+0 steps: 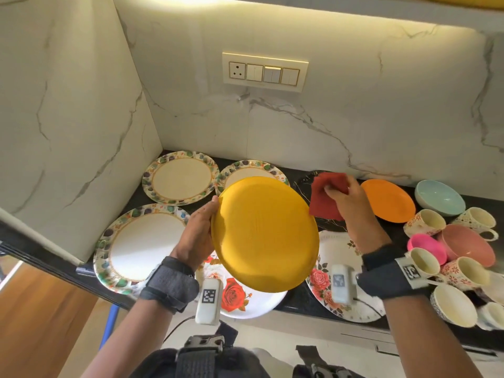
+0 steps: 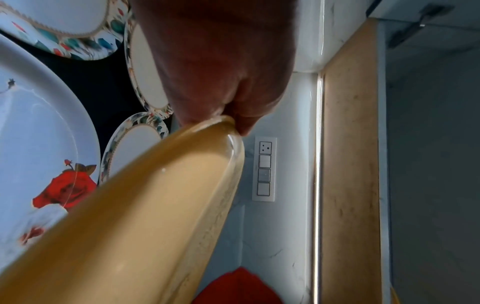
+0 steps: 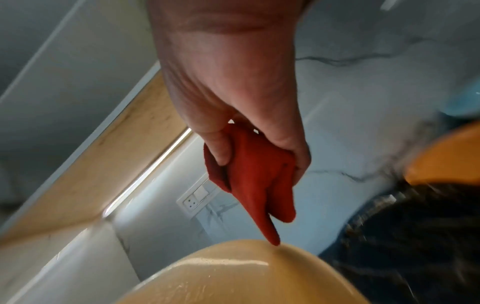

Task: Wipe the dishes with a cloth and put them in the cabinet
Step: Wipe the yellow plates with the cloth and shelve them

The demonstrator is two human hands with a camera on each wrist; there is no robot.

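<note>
My left hand (image 1: 203,225) grips the left rim of a yellow plate (image 1: 264,234), held tilted above the counter. The left wrist view shows the fingers (image 2: 233,115) curled over that plate's edge (image 2: 161,205). To the right of the plate, my right hand (image 1: 345,197) holds a bunched red cloth (image 1: 326,196) in the air, apart from the plate. In the right wrist view the cloth (image 3: 257,181) hangs from the pinching fingers, its tip just above the yellow plate (image 3: 233,273).
On the black counter (image 1: 300,298) lie three leaf-rimmed plates (image 1: 181,178), two rose plates (image 1: 245,296), an orange plate (image 1: 387,200), a blue bowl (image 1: 439,197), a pink bowl (image 1: 466,244) and several cups (image 1: 425,222). Marble walls and a switch panel (image 1: 264,72) stand behind.
</note>
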